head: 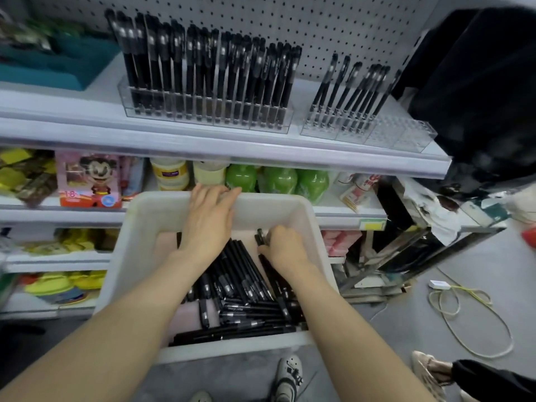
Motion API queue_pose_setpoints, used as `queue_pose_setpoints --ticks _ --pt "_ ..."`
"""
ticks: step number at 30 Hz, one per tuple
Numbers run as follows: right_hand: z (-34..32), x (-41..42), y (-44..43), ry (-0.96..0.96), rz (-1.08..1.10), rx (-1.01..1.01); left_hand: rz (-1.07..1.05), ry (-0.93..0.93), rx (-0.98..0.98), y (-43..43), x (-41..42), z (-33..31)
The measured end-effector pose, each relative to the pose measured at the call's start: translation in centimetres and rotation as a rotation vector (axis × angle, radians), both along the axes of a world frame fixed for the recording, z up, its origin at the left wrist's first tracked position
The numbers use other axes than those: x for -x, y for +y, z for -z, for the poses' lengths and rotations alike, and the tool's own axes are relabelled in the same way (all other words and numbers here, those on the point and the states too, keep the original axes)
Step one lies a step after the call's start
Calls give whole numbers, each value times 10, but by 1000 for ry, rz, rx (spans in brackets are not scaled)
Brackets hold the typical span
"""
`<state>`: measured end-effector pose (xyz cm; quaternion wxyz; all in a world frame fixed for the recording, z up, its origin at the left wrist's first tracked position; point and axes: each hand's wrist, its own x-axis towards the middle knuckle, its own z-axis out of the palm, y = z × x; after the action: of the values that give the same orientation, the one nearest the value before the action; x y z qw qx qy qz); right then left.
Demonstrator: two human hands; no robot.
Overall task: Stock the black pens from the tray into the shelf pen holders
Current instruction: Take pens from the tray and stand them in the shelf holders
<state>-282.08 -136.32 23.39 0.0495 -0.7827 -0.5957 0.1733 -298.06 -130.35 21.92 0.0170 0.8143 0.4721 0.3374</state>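
A white tray (139, 236) holds a heap of black pens (240, 288). My left hand (210, 219) reaches over the tray with straight fingers resting on its far rim. Inside the tray at the right, my right hand (285, 246) grips a black pen (260, 237) with curled fingers, the pen's end sticking out past them. On the upper shelf (87, 132) a clear pen holder (207, 111) stands packed with black pens. To its right a second clear holder (368, 130) has pens in its left part and bare slots at its right.
A teal bin (58, 65) sits at the shelf's left end. Lower shelves carry green bottles (278, 181), jars and boxed goods. Dark fabric (487, 91) hangs at the right. A yellow cable (470, 317) lies on the grey floor, and another person's shoe (429, 369) shows at bottom right.
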Motion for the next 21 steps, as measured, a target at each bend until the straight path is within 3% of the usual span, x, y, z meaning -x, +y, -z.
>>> queue_pose_setpoints --ticks 8,15,18,21 --pt "-6 -1 1 136 36 -13 -7 64 6 -3 2 -2" --pt "-63 -36 5 458 2 -268 -93 359 140 3 -9 -48" --pt "-94 -74 3 688 71 -373 -5 308 88 12 -40 -83" --pt "-120 -118 2 782 128 -461 155 298 -5 29 -87 -113"
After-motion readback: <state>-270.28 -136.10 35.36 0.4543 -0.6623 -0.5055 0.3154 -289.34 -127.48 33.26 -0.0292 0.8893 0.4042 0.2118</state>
